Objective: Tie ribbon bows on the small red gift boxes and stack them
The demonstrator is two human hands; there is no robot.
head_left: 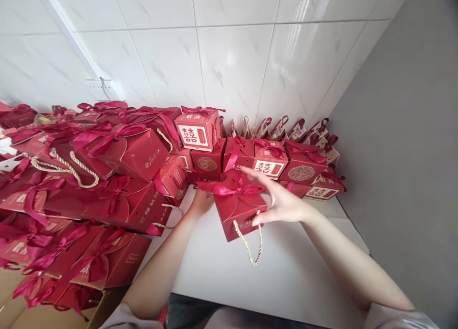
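Note:
A red gift box [236, 214] with a magenta ribbon bow [238, 188] and a twisted cream rope handle [252, 257] is in my right hand [282, 202]. My right thumb presses its front side while the fingers reach over the top behind the bow. The box is tilted over the white table [200, 267]. My left hand [203, 202] is at the left of the box, its fingers mostly hidden behind the box and ribbon. Directly behind stands a row of red boxes, among them a pink box [271, 159] with a white character panel.
Stacked red gift boxes [125, 150] with bows fill the left side. A pink box [196, 128] sits on top of the back row. Small looped packets [296, 128] line the tiled wall [232, 57]. A cardboard carton [110, 305] is at lower left, a grey panel [404, 128] at right.

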